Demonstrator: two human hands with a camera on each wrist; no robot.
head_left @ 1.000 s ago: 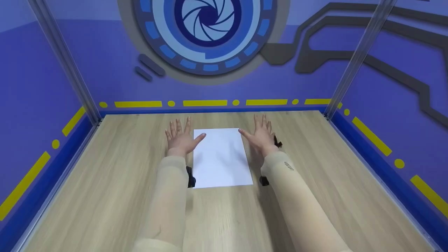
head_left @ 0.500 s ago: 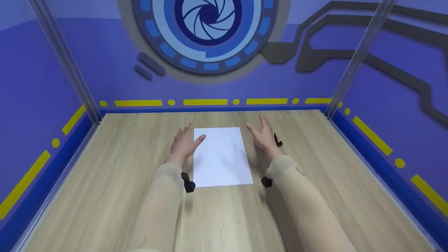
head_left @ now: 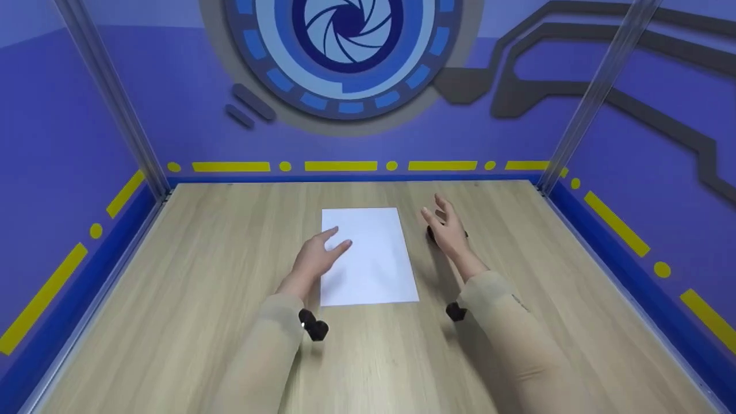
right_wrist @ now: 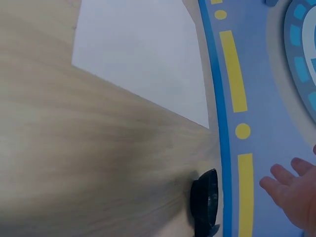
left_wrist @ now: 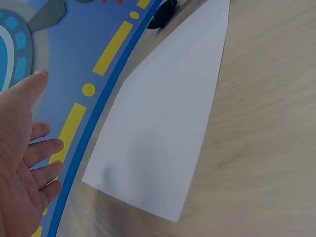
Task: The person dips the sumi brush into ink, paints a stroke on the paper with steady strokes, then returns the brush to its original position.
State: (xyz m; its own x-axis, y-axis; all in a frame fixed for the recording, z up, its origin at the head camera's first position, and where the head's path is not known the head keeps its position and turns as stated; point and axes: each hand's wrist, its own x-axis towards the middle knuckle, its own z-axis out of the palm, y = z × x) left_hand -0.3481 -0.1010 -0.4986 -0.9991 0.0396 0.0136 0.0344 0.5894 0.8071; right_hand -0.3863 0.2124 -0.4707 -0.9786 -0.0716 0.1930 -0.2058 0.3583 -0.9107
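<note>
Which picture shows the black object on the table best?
The right wrist view: the black object is largest there, unblocked. The right hand hides most of it in the head view; the left wrist view shows part, near the top.

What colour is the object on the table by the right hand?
The object is black; the right wrist view shows it best.

sleeves [head_left: 261, 345] cream, long | right sleeve marking [head_left: 520, 303] dark (too small to read) | wrist devices [head_left: 313, 325] black
</note>
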